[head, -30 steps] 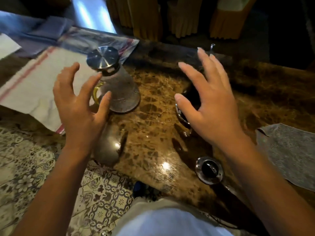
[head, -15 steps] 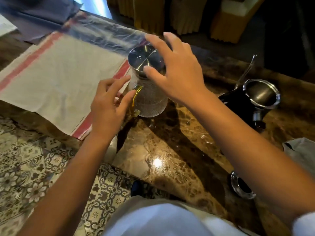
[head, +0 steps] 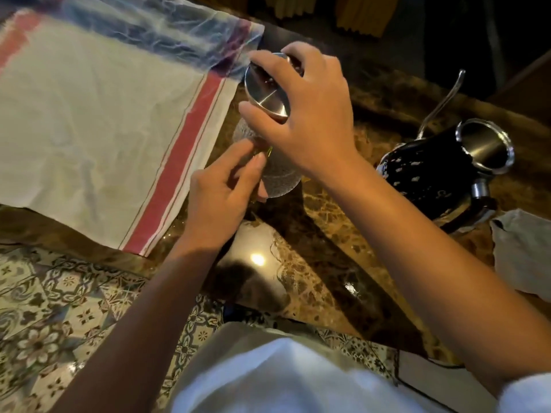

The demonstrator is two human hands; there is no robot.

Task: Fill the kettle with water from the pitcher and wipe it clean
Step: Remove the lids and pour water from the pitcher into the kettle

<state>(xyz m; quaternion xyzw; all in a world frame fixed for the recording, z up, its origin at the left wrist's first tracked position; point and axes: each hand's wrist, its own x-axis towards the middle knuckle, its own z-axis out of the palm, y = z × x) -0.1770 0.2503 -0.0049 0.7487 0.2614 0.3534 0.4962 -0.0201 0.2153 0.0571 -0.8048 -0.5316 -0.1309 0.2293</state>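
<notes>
Right hand [head: 310, 114] sits over the top of the glass pitcher [head: 277, 171], fingers and thumb curled round the steel lid [head: 267, 90], gripping it at the rim; the lid looks tilted toward the camera, whether seated or lifted can't be told. Left hand [head: 217, 201] is just below the right hand, against the pitcher's near-left side, fingers curled at the handle area where a yellow-green glint shows; it appears to be holding the handle, but the grip itself is blurred. The pitcher stands on the brown marble table [head: 313, 263] directly under the right palm, textured glass body visible between the two hands; water level not readable. The kettle [head: 429, 180], black with a thin gooseneck spout, is off to the right of the right forearm, well apart from both hands, mouth open with a steel rim and no lid on it. A grey cloth [head: 524, 251] lies further right of the kettle, just beside its handle, at the frame edge. Left of both hands is a white towel with a red stripe [head: 98, 129], its striped edge just beside the pitcher. A patterned tile floor [head: 59, 308] shows below the left forearm, past the table edge.
</notes>
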